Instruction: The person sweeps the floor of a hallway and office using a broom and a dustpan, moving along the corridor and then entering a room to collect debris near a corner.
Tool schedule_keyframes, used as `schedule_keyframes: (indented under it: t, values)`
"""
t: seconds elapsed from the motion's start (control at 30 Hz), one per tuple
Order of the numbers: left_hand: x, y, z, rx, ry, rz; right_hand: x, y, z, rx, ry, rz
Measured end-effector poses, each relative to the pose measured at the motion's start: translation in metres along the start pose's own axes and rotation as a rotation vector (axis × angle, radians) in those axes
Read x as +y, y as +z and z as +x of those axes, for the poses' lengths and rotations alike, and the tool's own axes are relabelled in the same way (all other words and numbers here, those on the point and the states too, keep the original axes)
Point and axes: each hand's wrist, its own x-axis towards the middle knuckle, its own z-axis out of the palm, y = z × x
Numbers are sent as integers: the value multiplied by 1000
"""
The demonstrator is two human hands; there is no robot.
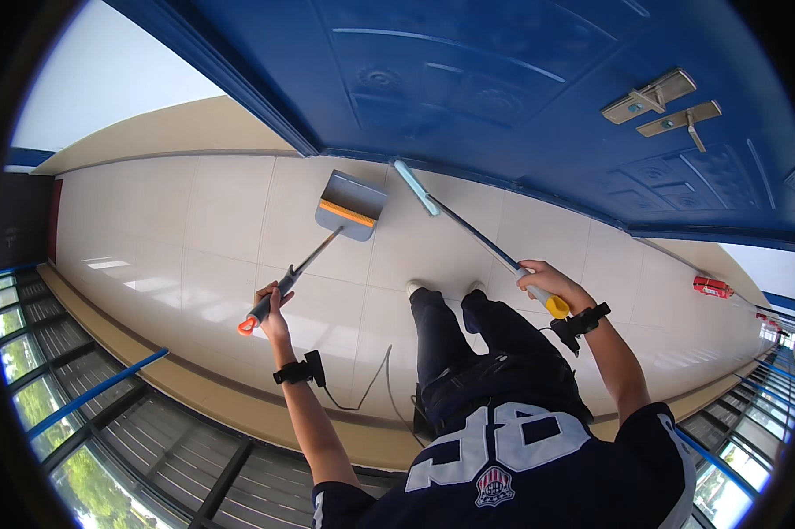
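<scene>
My left hand (273, 311) is closed around the grey handle of a long-handled dustpan (348, 231). The pan is grey with an orange strip across it and rests on the floor, its mouth towards the doors. In my right hand (551, 285) is the grey and yellow grip of a broom (473, 231) with a dark pole. Its pale blue head (413, 185) lies slanted on the floor, close to the foot of the blue doors and right of the dustpan, apart from it. No debris can be made out in the pan.
Blue panelled double doors (450, 86) with metal lever handles (678, 119) stand ahead. Pale floor tiles (222, 225) run along a corridor. Red fire extinguishers (713, 287) sit by the wall at right. Behind me are a ledge (239, 403), windows and a blue rail (100, 393). A cable (377, 377) hangs from my left wrist strap.
</scene>
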Motion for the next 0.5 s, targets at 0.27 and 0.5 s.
schedule_keyframes:
  t: [0.27,0.5]
  values:
    - [-11,-28,44,-212,-115,89,25,43,62,171,-173,-717]
    - [-40,-22,21,-160,-121,147,74,85,140,301,-264,-573]
